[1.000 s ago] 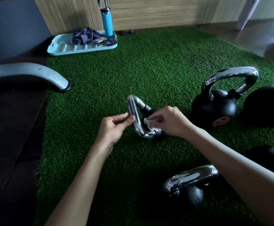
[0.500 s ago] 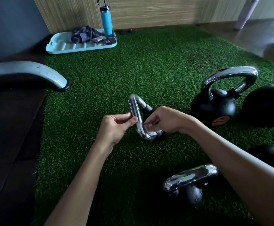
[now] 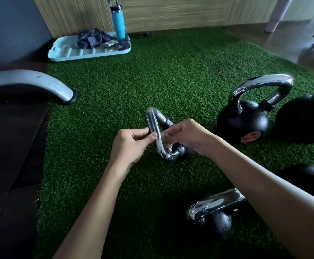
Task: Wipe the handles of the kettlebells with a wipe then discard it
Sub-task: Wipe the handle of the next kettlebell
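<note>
From the head camera, a small kettlebell lies tipped on its side in the middle of the turf, its chrome handle raised toward the camera and its black body mostly hidden behind the right hand. The left hand pinches the handle's near bar between thumb and curled fingers. The right hand reaches into the loop from the other side, fingers curled and pressed against the lower part of the handle; a pale scrap of wipe shows under them, against the metal, most of it covered. To the right stands a big kettlebell upright, and just beside it, at the frame edge, a second one. A near kettlebell sits below the right forearm, with another dark one partly hidden behind that arm. At the far left edge of the turf lies a pale tray holding a dark cloth and an upright blue bottle. A grey curved leg ends at the turf's left side.
</note>
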Available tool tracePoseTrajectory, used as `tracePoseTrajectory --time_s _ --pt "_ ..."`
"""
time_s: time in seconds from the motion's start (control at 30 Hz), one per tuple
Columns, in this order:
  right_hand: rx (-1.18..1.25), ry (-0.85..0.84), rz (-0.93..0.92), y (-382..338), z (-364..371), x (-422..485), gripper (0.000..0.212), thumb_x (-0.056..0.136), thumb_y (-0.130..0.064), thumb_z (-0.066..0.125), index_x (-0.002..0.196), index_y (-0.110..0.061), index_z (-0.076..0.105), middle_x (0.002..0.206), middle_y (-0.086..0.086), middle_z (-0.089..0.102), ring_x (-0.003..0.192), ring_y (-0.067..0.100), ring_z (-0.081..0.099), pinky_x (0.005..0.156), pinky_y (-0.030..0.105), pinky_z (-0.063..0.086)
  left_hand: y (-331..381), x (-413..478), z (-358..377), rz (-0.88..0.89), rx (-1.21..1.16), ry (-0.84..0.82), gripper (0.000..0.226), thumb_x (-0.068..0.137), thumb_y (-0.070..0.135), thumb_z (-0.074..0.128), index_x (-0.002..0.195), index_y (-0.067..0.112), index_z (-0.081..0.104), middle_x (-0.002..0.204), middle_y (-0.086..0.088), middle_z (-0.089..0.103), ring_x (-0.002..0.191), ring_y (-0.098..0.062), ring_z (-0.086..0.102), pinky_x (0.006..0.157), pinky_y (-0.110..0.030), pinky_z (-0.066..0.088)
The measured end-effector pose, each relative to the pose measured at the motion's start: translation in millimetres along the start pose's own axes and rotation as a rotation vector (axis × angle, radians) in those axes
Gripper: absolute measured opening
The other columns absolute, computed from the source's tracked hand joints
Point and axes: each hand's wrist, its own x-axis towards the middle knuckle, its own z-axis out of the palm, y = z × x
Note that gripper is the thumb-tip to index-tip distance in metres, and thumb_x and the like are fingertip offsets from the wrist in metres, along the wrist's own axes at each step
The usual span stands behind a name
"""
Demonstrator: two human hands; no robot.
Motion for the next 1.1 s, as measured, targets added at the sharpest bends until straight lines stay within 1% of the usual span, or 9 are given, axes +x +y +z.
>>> tracePoseTrajectory --time_s 0.07,0.17,0.3,0.4,0.5,0.7,0.8,0.97,1.1 --pt "0.042 0.012 -0.013 3.5 -0.8 0.9 0.019 0.080 0.000 0.077 0.099 -0.001 0.074 0.080 0.003 0.075 0.066 0.006 0.072 0.056 0.009 0.051 0.3 0.5 -1.4 -0.027 0.020 0.002 0.044 0.080 0.040 0.083 0.119 0.022 0.073 0.113 0.006 0.076 0.094 -0.009 0.070 0.070 -0.013 0.047" --pt "0.022 0.137 -0.105 -0.7 5.2 15.7 0.015 0.076 -0.007 0.082 0.085 -0.019 0.078 0.080 0.005 0.077 0.081 0.025 0.075 0.078 0.032 0.061 3.3 -3.4 -1.8 -0.039 0.046 0.002 0.047 0.079 0.047 0.082 0.119 0.025 0.073 0.110 0.007 0.076 0.075 -0.001 0.064 0.055 -0.009 0.043" --pt "-0.044 0.323 -0.165 -1.4 14.2 34.3 0.022 0.081 -0.016 0.082 0.073 -0.035 0.073 0.084 -0.004 0.077 0.079 0.018 0.075 0.074 0.034 0.062 9.3 -11.1 4.0 -0.005 0.009 0.000 0.062 0.068 0.053 0.086 0.122 0.027 0.072 0.112 0.014 0.075 0.079 -0.005 0.070 0.084 -0.040 0.059" --pt "-0.016 0.343 -0.248 6.6 14.2 37.9 0.027 0.081 -0.008 0.080 0.072 -0.034 0.078 0.079 -0.004 0.076 0.073 0.009 0.075 0.074 0.040 0.063 11.6 -9.3 6.5 0.015 0.052 0.028 0.056 0.069 0.049 0.087 0.119 0.029 0.073 0.105 0.018 0.075 0.069 0.009 0.062 0.075 -0.031 0.059" --pt "-0.038 0.346 -0.326 3.1 14.2 38.4 0.012 0.085 0.006 0.072 0.090 -0.004 0.077 0.074 -0.008 0.068 0.059 -0.003 0.067 0.065 0.020 0.059 9.9 -6.7 5.7 0.020 0.097 0.008 0.054 0.069 0.051 0.086 0.117 0.030 0.074 0.096 0.022 0.075 0.075 0.003 0.069 0.062 -0.021 0.055" --pt "-0.274 0.517 -0.506 -3.2 14.7 69.4 0.010 0.083 -0.014 0.080 0.091 -0.017 0.077 0.086 -0.009 0.073 0.072 -0.002 0.064 0.076 0.019 0.057 3.4 -2.7 5.9 0.024 0.063 0.008 0.055 0.066 0.049 0.089 0.115 0.026 0.076 0.108 0.013 0.076 0.094 -0.004 0.073 0.084 -0.029 0.060" --pt "-0.359 0.508 -0.452 10.3 12.7 81.0 0.014 0.080 -0.019 0.081 0.082 -0.028 0.070 0.081 -0.007 0.073 0.068 0.005 0.066 0.070 0.036 0.061 5.1 -0.9 7.0 0.023 0.048 0.035 0.055 0.067 0.044 0.090 0.116 0.024 0.075 0.103 0.019 0.075 0.081 0.004 0.070 0.074 -0.020 0.058" --pt "-0.410 0.573 -0.488 5.2 14.7 75.3 0.005 0.083 -0.016 0.080 0.082 -0.016 0.075 0.077 -0.005 0.073 0.063 0.005 0.065 0.062 0.020 0.056 9.7 1.1 7.7 0.041 0.091 0.018 0.052 0.069 0.045 0.089 0.115 0.026 0.075 0.104 0.018 0.076 0.082 0.011 0.065 0.068 -0.009 0.050" --pt "-0.313 0.528 -0.371 14.1 10.3 86.5 0.033 0.074 -0.012 0.085 0.070 -0.034 0.061 0.074 -0.008 0.070 0.065 0.010 0.068 0.066 0.036 0.061 17.7 4.6 13.3 0.038 0.164 0.025 0.030 0.070 0.046 0.087 0.092 0.027 0.080 0.093 0.014 0.076 0.084 -0.001 0.067 0.087 -0.025 0.057"
